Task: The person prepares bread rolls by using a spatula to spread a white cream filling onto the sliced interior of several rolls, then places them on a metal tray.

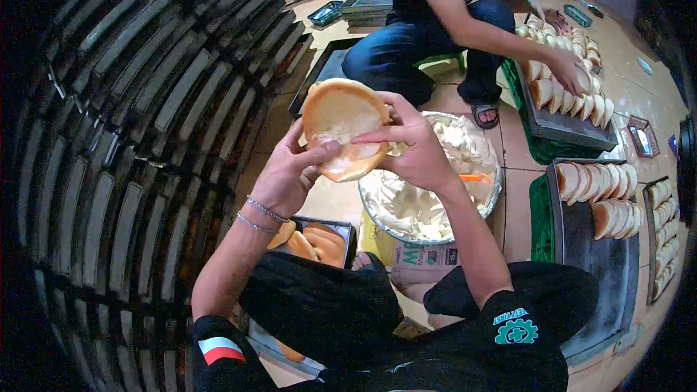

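Both my hands hold a round bread bun [346, 112] up in front of me, its pale inner face turned toward me. My left hand [287, 170] grips its lower left side, with the thumb pressed on the inside. On the right side my right hand [417, 147] has fingers laid across the inner face and others behind the rim. Whitish smears show on the lower part of the bun. Behind and below my right hand stands a large round tub [497, 207] of pale cream [406, 207]. An orange handle [475, 178] sticks out of the cream.
Whole buns [323, 243] lie in a dark tray by my left knee. Tall dark racks [160, 101] fill the left. Across from me a seated person [454, 11] reaches toward a tray of filled buns [563, 98]. Another tray [592, 268] holds rows of buns on my right.
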The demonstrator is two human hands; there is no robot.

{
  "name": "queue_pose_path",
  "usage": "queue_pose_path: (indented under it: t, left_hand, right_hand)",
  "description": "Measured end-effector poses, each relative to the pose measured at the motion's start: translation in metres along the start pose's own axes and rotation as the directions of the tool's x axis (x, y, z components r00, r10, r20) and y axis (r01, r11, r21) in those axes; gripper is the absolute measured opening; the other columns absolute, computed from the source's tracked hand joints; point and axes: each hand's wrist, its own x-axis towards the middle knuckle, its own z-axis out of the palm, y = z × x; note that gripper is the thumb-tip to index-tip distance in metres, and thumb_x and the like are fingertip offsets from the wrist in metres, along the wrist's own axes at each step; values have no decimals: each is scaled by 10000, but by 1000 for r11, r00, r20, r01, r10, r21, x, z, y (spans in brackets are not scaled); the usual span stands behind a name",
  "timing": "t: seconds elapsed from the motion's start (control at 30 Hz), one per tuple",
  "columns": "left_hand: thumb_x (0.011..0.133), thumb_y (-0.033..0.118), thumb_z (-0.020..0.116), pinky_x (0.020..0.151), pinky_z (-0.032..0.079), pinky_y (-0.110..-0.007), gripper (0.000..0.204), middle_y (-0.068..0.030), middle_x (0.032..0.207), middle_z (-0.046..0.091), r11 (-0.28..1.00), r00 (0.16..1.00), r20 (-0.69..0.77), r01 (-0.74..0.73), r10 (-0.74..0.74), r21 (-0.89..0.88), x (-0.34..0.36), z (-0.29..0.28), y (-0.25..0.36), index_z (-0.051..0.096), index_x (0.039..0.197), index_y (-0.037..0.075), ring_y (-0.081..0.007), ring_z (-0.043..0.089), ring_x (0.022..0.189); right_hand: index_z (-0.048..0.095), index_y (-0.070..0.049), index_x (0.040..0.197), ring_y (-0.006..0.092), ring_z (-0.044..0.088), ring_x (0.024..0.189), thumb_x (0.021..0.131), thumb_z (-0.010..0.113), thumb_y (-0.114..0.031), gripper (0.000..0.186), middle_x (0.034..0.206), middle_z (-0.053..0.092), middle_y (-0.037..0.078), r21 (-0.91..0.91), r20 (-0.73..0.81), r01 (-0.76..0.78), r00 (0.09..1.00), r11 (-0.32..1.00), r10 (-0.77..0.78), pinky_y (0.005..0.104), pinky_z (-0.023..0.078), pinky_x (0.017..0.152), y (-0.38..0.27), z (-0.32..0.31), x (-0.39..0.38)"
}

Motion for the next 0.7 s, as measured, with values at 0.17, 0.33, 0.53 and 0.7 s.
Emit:
queue_pose_path:
  t: [0.17, 0.33, 0.53, 0.7]
  left_hand:
    - [869, 1, 683, 835, 560, -264, 474, -69, 1137, 660, 990, 990, 135, -67, 50, 122, 2, -5, -8, 535, 1319, 20, -149, 668, 990]
    - [829, -61, 687, 963, 520, -305, 541, -119, 1224, 632, 997, 998, 32, 50, -48, -65, 4, -6, -21, 510, 1338, -7, -193, 633, 1098]
    - [877, 55, 719, 1021, 482, -339, 553, -118, 1299, 586, 868, 874, -9, -481, 486, 122, -11, 33, -49, 480, 1366, -42, -192, 586, 1179]
    - [879, 60, 730, 861, 581, -301, 417, -108, 1125, 667, 920, 912, -278, -354, 300, -168, -7, 31, -69, 567, 1245, -55, -175, 682, 972]
  right_hand:
    - [779, -119, 1026, 263, 563, 1201, 688, 850, -110, 345, 1284, 570, 116, -51, 52, 78, 996, 996, -76, 367, 458, 1020, 8, -2, -3]
    - [754, -2, 1017, 162, 596, 1102, 798, 797, -132, 258, 1266, 608, 79, 336, 129, -359, 933, 871, 335, 301, 490, 929, 5, -3, -3]
    - [747, 10, 902, 56, 609, 726, 899, 727, -235, 245, 745, 668, -9, 347, 192, -525, 851, 777, 489, 208, 465, 700, 16, -4, -14]
    - [694, 56, 1001, 102, 663, 763, 895, 728, -165, 247, 955, 636, 59, 411, -6, -327, 932, 851, 361, 232, 560, 653, -7, 5, -10]
